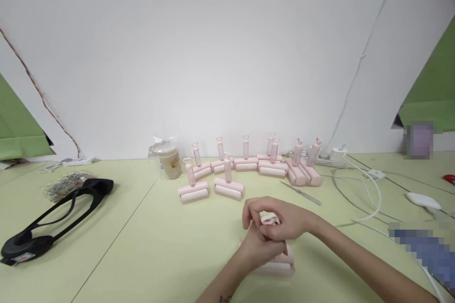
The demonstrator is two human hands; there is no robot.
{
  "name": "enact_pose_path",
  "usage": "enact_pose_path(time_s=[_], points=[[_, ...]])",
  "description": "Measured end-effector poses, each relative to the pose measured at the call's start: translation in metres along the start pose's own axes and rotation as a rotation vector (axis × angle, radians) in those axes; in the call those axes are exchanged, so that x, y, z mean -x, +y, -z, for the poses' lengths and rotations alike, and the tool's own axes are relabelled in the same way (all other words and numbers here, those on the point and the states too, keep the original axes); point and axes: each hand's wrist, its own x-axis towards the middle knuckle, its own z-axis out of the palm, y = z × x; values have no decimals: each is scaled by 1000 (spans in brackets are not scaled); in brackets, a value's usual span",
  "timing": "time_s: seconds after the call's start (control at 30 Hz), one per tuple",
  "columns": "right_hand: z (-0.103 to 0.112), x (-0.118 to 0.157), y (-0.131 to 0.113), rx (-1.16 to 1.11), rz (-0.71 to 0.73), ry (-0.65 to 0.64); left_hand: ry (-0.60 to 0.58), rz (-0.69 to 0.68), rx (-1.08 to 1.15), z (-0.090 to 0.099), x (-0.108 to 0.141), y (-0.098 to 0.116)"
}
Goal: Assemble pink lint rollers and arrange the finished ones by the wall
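Note:
A pink lint roller [275, 269] with a pale roller strip stands in front of me, close to the table's near side. My left hand [259, 248] is wrapped around its handle, hiding most of it. Above, my right hand [284, 218] curls its fingers and thumb about the handle's top loop [270, 219]; the exact contact is partly hidden. Several similar pink lint rollers stand farther back, among them one at the front left [194, 192] and another beside it [229, 188]. A small slim knife or pair of tweezers [302, 193] lies beyond my right hand.
A plastic-wrapped tub [170, 161] stands by the white wall. At left lie a black strapped frame [64, 220] and a bag of small shiny parts [67, 184]. White cables [377, 194], a charger [339, 153] and a white mouse-like object [423, 200] occupy the right.

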Motion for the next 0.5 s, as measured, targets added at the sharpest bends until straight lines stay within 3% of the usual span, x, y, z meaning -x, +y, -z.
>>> enact_pose_path(time_s=[0.13, 0.3, 0.5], points=[[-5, -8, 0, -55, 20, -130, -15, -10, -50, -1, -1, 0], [-16, -2, 5, -154, -40, -16, -52, -22, -34, -2, 1, -5], [-23, 0, 15, -236, 82, 109, -14, -25, -28, -9, -7, -14]])
